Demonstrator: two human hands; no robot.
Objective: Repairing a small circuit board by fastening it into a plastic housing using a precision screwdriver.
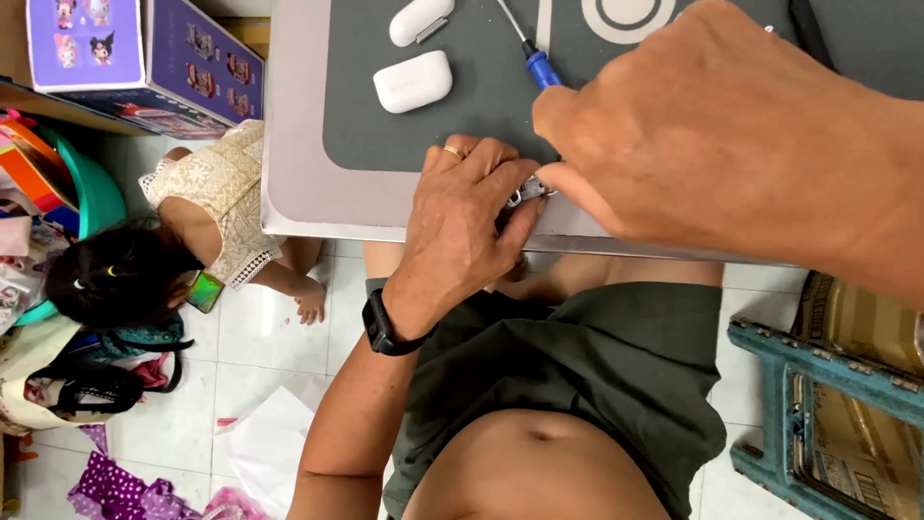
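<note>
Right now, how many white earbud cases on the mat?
2. One white case lies mid-mat; the other is above it at the frame's top edge. The right hand may hide more.

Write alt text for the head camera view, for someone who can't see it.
At a table's edge, both hands, left hand and right hand, pinch a small metal part. On the grey mat lie two white earbud cases and a blue-handled screwdriver; another person sits on the floor.
</note>
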